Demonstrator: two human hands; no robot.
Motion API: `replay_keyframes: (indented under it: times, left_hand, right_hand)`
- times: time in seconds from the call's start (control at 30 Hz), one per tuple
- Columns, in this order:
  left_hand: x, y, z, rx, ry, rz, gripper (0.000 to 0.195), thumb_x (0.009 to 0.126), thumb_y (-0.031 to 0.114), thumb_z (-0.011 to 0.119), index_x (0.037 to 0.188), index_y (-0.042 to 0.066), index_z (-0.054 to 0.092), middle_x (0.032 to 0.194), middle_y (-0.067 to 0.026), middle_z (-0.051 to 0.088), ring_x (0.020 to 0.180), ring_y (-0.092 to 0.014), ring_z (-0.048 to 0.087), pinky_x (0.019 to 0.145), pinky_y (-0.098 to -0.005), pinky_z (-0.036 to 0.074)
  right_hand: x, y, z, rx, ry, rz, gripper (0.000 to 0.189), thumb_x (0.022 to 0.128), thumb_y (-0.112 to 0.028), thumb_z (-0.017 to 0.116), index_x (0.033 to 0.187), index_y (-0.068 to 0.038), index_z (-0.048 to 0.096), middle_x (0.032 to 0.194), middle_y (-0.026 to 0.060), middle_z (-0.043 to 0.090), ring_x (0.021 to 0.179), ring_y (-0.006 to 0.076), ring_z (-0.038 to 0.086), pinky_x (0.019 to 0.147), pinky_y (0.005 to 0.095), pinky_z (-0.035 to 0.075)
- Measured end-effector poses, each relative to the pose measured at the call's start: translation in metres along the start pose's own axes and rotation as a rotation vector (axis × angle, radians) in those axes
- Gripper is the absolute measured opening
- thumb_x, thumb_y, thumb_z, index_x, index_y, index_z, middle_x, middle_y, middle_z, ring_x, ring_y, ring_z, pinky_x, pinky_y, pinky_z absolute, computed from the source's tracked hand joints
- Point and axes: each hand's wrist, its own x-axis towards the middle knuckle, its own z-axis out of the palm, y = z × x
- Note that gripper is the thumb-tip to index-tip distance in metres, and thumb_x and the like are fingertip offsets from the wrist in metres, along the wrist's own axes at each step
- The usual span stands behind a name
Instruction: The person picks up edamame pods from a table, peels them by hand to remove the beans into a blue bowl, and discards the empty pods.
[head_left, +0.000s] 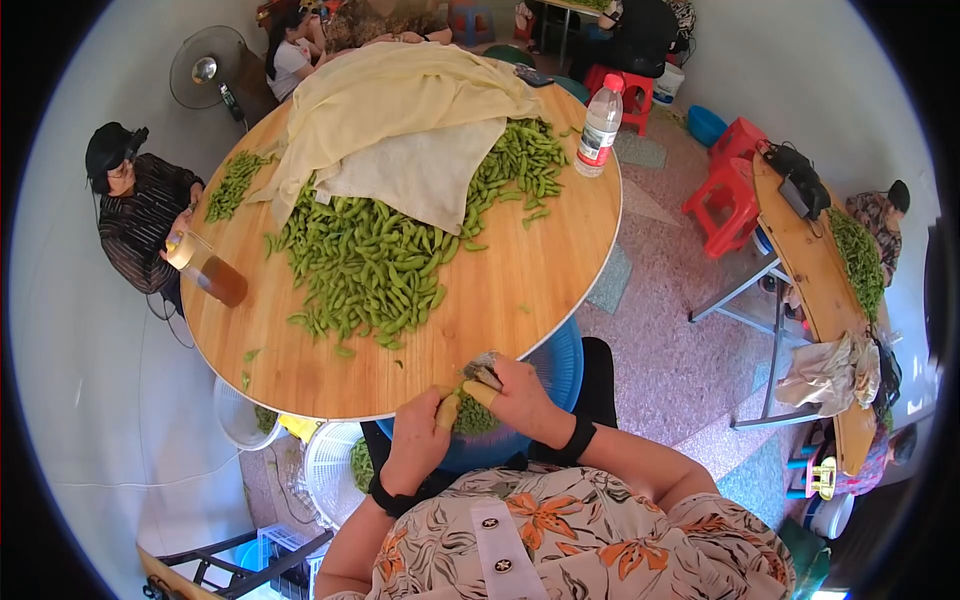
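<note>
My left hand and my right hand meet just off the near edge of the round wooden table. Thumbs, each in a yellow cover, point at each other over a small green pod pinched between the hands. Grey patterned material wraps fingers of my right hand. Beneath them, shelled green beans lie in a blue plastic basket. A large pile of green soybean pods covers the table's middle, partly under a pale yellow cloth and a beige cloth.
A bottle of brown drink stands at the table's left, a clear red-capped bottle at its right. White baskets sit below left. Red stools and a second table are to the right. Other people sit around, one at left.
</note>
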Motion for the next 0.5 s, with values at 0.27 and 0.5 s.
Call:
replay_keyframes:
  times: [0.27, 0.5]
  left_hand:
    - [-0.001, 0.014, 0.002, 0.207, 0.041, 0.281, 0.009, 0.085, 0.011, 0.061, 0.089, 0.002, 0.06, 0.077, -0.0179, 0.06, 0.071, -0.038, 0.06, 0.06, -0.0414, 0.047]
    - [-0.033, 0.004, -0.04, 0.22, 0.063, -0.037, 0.013, 0.086, 0.016, 0.063, 0.083, 0.004, 0.063, 0.078, -0.0184, 0.063, 0.071, -0.035, 0.063, 0.059, -0.0403, 0.048]
  right_hand:
    - [-0.008, -0.005, -0.004, 0.189, -0.071, 0.031, 0.02, 0.089, -0.015, 0.064, 0.098, 0.001, 0.059, 0.08, 0.008, 0.062, 0.073, 0.0152, 0.061, 0.066, 0.0312, 0.049]
    - [-0.001, -0.013, -0.041, 0.013, -0.224, 0.104, 0.014, 0.087, -0.01, 0.061, 0.097, 0.0, 0.06, 0.078, 0.0113, 0.063, 0.07, 0.0255, 0.062, 0.065, 0.036, 0.05]
